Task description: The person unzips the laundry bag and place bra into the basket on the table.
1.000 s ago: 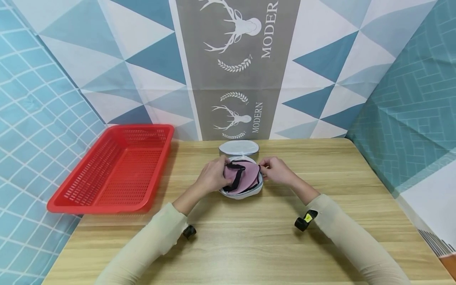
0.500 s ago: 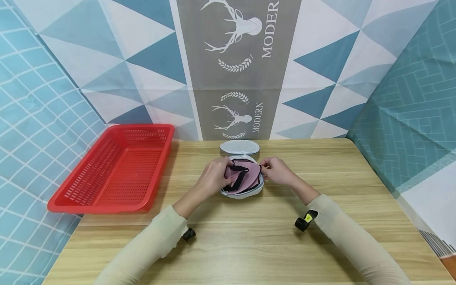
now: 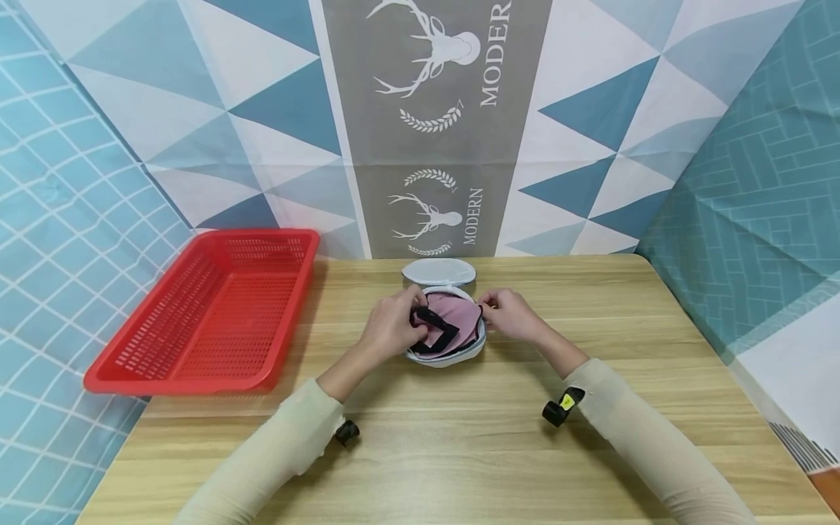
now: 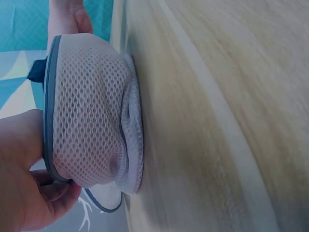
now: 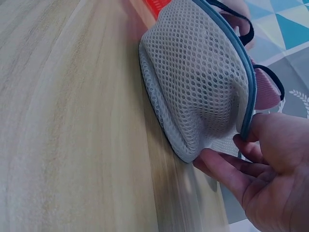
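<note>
A round white mesh laundry bag with a grey zip edge sits on the table, its lid folded back towards the wall. Inside lies a pink, bra-like piece with black edging and a black strap. My left hand grips the bag's left rim, thumb inside and fingers outside; whether it also holds the pink piece is hidden. At the right rim, my right hand pinches the mesh and zip edge. In the right wrist view, the pink piece rises above the zip line.
A red plastic basket stands at the left of the wooden table. Patterned wall coverings rise behind the table and at both sides. Small black cameras are worn at the wrists.
The black strap has shifted lower and further right inside the bag, and the pink piece looks flatter. Both hands stay in nearly the same place on the rim.
</note>
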`<state>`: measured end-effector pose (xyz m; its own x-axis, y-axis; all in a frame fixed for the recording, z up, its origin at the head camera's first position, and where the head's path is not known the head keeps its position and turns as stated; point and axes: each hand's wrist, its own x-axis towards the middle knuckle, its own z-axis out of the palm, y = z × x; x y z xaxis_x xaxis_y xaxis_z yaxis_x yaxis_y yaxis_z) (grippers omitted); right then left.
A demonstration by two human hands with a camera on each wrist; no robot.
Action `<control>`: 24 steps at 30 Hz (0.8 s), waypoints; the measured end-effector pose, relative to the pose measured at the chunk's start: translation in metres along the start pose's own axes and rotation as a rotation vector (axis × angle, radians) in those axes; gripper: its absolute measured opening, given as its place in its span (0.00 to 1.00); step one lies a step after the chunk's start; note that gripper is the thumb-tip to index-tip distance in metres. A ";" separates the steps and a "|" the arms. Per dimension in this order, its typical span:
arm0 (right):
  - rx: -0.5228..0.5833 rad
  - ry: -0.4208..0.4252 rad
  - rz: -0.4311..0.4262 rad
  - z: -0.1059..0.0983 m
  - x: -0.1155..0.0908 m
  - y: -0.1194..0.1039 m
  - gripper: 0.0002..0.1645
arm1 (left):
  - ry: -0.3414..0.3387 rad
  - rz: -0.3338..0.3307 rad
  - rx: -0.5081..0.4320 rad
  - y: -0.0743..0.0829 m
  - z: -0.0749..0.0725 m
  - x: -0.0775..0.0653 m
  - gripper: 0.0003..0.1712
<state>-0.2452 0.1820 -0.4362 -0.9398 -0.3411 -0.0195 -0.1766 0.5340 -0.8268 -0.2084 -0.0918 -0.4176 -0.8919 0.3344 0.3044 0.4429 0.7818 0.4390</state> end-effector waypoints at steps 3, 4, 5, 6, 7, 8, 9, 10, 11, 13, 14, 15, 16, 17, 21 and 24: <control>-0.004 0.007 0.008 -0.002 0.000 0.000 0.13 | 0.015 -0.007 -0.021 -0.002 -0.001 0.000 0.35; -0.003 0.008 0.012 -0.003 0.000 -0.001 0.13 | 0.020 -0.006 -0.027 -0.002 -0.002 0.000 0.38; -0.005 0.010 0.016 -0.004 0.000 -0.001 0.13 | 0.025 -0.002 -0.029 -0.002 -0.002 0.000 0.41; -0.007 0.012 0.019 -0.005 0.000 -0.001 0.13 | 0.028 0.002 -0.033 -0.003 -0.002 0.000 0.42; -0.006 0.013 0.023 -0.005 0.000 -0.001 0.14 | 0.031 0.006 -0.039 -0.003 -0.002 0.000 0.43; -0.003 0.013 0.027 -0.006 0.000 -0.001 0.14 | 0.032 0.008 -0.049 -0.004 -0.002 0.000 0.42; -0.002 0.013 0.029 -0.007 0.000 -0.001 0.14 | 0.032 0.009 -0.061 -0.005 -0.002 0.000 0.41; -0.005 0.014 0.028 -0.008 0.000 -0.001 0.15 | 0.032 0.009 -0.076 -0.005 -0.003 0.000 0.40; -0.009 0.015 0.028 -0.009 0.000 0.000 0.15 | 0.033 0.006 -0.091 -0.006 -0.003 0.000 0.39; -0.019 0.024 0.025 -0.011 -0.001 0.001 0.15 | 0.046 -0.007 -0.117 -0.007 -0.004 -0.001 0.37; -0.024 0.031 0.023 -0.012 -0.001 0.001 0.15 | 0.057 -0.017 -0.128 -0.008 -0.005 -0.001 0.37; -0.030 0.039 0.021 -0.012 -0.001 0.002 0.15 | 0.069 -0.030 -0.136 -0.009 -0.007 -0.001 0.37; -0.038 0.048 0.018 -0.013 -0.002 0.003 0.14 | 0.080 -0.041 -0.143 -0.010 -0.008 -0.001 0.37; -0.048 0.056 0.014 -0.013 -0.002 0.003 0.14 | 0.088 -0.051 -0.148 -0.010 -0.009 -0.001 0.37; -0.035 0.067 0.006 -0.014 -0.003 0.003 0.14 | 0.070 -0.057 -0.145 -0.012 -0.014 0.000 0.35; 0.024 0.055 0.011 -0.011 -0.004 0.001 0.16 | 0.024 -0.026 -0.134 -0.013 -0.016 0.000 0.33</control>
<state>-0.2450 0.1926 -0.4305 -0.9564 -0.2922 0.0014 -0.1598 0.5189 -0.8398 -0.2126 -0.1103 -0.4097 -0.9017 0.3009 0.3105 0.4290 0.7125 0.5552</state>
